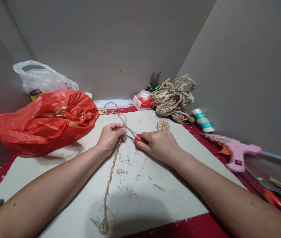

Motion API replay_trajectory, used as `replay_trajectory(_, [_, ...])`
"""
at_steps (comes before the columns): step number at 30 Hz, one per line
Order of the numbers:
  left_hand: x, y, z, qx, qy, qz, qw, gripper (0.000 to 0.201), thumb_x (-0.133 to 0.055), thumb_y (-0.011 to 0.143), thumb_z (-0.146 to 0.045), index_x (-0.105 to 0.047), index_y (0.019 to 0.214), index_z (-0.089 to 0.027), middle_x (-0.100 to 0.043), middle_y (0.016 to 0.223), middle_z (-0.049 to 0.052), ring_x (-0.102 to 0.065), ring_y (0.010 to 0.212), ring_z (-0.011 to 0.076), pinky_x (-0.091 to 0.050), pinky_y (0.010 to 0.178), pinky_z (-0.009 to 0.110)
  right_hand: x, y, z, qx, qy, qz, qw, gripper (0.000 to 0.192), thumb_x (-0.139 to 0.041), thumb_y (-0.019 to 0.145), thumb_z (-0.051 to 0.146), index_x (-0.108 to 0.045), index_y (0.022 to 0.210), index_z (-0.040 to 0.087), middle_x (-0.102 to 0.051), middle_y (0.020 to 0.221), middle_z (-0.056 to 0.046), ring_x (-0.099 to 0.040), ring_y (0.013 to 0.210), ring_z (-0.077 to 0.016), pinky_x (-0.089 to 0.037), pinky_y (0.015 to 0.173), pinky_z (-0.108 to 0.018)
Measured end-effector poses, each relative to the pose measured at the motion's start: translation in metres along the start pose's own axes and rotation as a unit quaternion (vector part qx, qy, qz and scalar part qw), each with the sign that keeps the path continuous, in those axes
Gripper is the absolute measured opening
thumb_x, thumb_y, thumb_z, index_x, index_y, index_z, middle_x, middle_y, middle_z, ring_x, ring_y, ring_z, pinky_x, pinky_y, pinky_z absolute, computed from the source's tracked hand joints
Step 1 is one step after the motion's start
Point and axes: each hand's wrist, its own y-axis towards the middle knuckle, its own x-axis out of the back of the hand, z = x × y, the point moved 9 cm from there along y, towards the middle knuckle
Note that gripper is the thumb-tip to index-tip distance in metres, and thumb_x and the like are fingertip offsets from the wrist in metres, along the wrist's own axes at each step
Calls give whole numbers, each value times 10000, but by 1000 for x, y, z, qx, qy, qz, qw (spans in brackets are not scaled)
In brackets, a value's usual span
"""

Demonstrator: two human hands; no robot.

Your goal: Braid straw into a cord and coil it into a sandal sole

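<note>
The braid (pixel 113 172) lies lengthwise down the white sheet (pixel 185 185) — its looped, frayed end toward the near edge. The left hand (pixel 112 137) pinches it near the far end; the right hand (pixel 161 145) grips scissors (pixel 138 138), blades parted at the left fingertips. Around them: red bag (pixel 43 140) left, rope bundle (pixel 168 104) beyond, glue gun (pixel 238 152) right.

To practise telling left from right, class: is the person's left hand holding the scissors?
No, the right hand holds the scissors, while the left hand pinches the braided cord.
</note>
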Motion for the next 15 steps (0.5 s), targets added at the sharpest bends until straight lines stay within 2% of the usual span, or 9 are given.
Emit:
replay_trajectory(3, [0, 1, 1, 1, -6, 4, 1000, 173, -690, 597, -55, -592, 732, -101, -574, 563, -20, -520, 445, 64, -444, 492, 203, -1, 1, -3, 2, 19, -9, 1000, 308, -461, 874, 352, -668, 714, 191, -718, 683, -51, -588, 586, -157, -212, 536, -266])
replay_trajectory(9, [1, 0, 0, 3, -17, 6, 1000, 201, -714, 596, -70, -594, 753, -104, -597, 611, -12, -533, 471, 63, -455, 500, 198, 7, 1, -15, -34, 51, -73, 995, 297, -486, 824, 374, -614, 631, 189, -687, 630, -37, -558, 563, -152, -215, 525, -264])
replay_trajectory(15, [-3, -3, 0, 22, -29, 20, 999, 154, -715, 657, -104, -589, 746, -103, -647, 634, 36, -557, 490, 73, -457, 484, 184, 3, 3, -16, -48, 113, -46, 991, 272, -513, 765, 404, -530, 587, 198, -593, 530, 1, -463, 495, -129, -209, 513, -256])
